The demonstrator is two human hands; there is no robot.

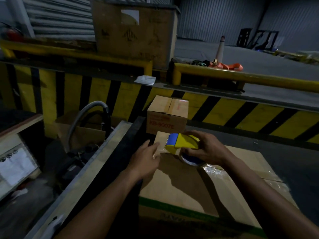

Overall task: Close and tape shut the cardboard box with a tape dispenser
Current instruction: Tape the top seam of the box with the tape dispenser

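One large brown cardboard box (181, 187) is sitting on a dark work surface (284, 161) right in front of the person, its top flaps lying flat. A smaller brown carton with red lettering (165, 116) is standing just beyond its far edge.

The left hand (145, 159) is resting on the box top near that edge, fingers straight and slightly apart. The right hand (207, 147) is curling its fingers round the yellow-and-blue tape dispenser (181, 142), holding it down at the far end of the seam. A glossy strip of clear tape (214, 169) is trailing back from it along the top.

To my eye the strip is nearing its finish. The left hand should be pressing the flaps flat. The right should be carrying the dispenser over the edge and tilting it so the blade cuts cleanly.
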